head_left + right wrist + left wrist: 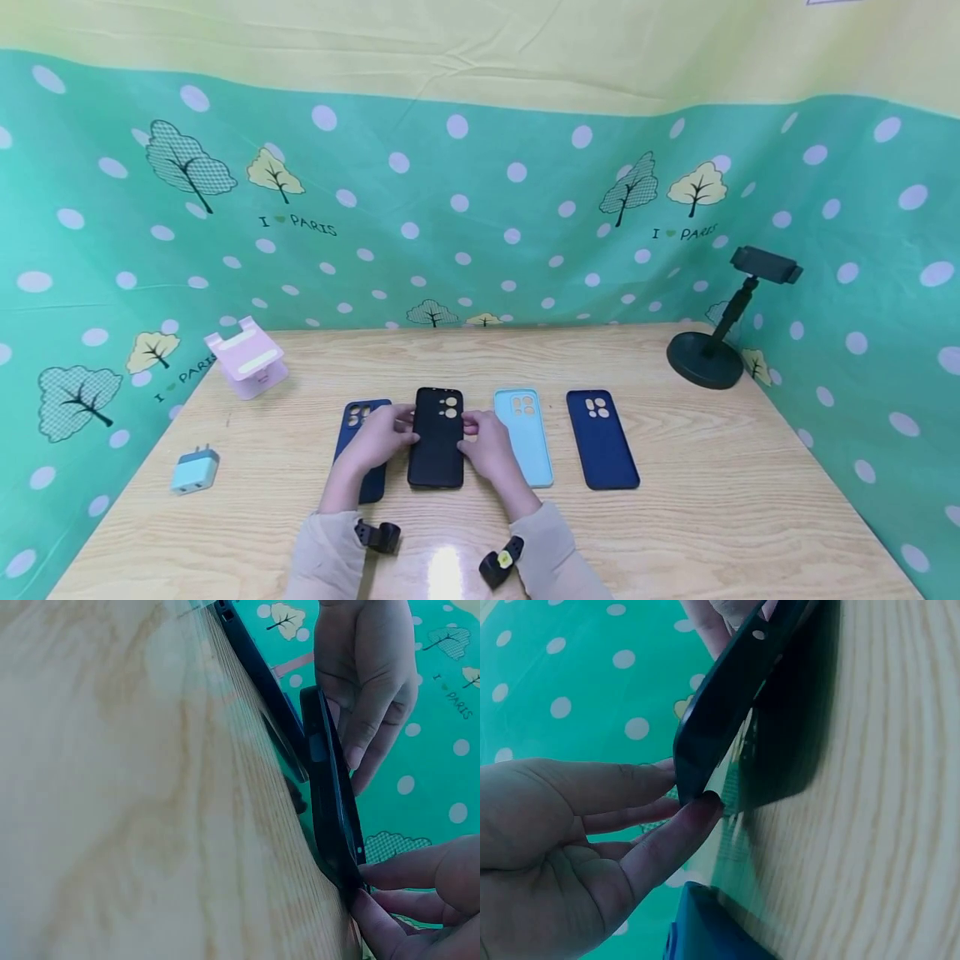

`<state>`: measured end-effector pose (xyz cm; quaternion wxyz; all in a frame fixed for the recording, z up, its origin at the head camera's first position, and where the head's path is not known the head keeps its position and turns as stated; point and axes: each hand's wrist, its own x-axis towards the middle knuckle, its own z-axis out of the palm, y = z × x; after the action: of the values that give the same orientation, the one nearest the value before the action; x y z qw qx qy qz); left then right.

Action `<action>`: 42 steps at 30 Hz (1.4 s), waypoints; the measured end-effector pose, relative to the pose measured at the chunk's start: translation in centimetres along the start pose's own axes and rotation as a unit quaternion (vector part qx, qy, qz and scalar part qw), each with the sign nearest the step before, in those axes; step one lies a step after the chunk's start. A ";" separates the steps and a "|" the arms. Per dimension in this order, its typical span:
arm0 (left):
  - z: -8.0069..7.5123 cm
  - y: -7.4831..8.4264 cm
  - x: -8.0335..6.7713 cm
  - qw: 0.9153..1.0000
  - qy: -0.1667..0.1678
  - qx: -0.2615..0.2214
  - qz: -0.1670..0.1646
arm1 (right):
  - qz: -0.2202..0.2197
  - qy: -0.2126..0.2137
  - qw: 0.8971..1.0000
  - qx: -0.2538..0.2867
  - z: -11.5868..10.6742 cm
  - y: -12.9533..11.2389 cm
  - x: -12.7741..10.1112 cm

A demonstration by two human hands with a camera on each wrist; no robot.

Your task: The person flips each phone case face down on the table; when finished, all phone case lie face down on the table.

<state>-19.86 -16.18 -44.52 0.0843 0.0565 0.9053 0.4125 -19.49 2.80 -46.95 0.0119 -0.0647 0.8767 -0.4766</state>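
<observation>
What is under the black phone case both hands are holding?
Under the lifted black phone case lies bare wooden table, with its shadow in the wrist views. The left hand and right hand pinch its edges; the far end is hidden.

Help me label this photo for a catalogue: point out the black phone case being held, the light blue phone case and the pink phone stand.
black phone case [436,450], head view, middle of its back.
light blue phone case [528,442], head view, bare back panel.
pink phone stand [250,360], head view, sloped front plate.
</observation>
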 end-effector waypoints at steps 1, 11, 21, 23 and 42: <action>-0.1 0.0 0.0 1.000 -0.001 -0.004 0.000 | -0.002 -0.001 1.000 0.002 0.0 0.0 0.0; -1.1 0.3 -0.5 1.000 -0.004 -0.002 0.024 | -0.015 -0.009 0.999 0.028 0.5 0.0 -0.1; -2.4 0.1 -1.2 1.000 0.007 0.000 0.028 | -0.017 -0.027 0.996 0.086 1.2 -0.4 -0.4; -2.6 0.1 -1.3 0.999 0.010 -0.002 0.033 | -0.012 -0.036 0.995 0.092 1.4 -0.4 -0.5; -3.7 0.9 -2.1 0.999 0.025 0.014 0.046 | -0.035 -0.081 0.986 0.139 2.7 -0.8 -0.7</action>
<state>-18.48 -18.65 -41.22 0.0416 0.0889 0.9092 0.4047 -18.47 0.21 -47.80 0.0753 -0.1315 0.7952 -0.5871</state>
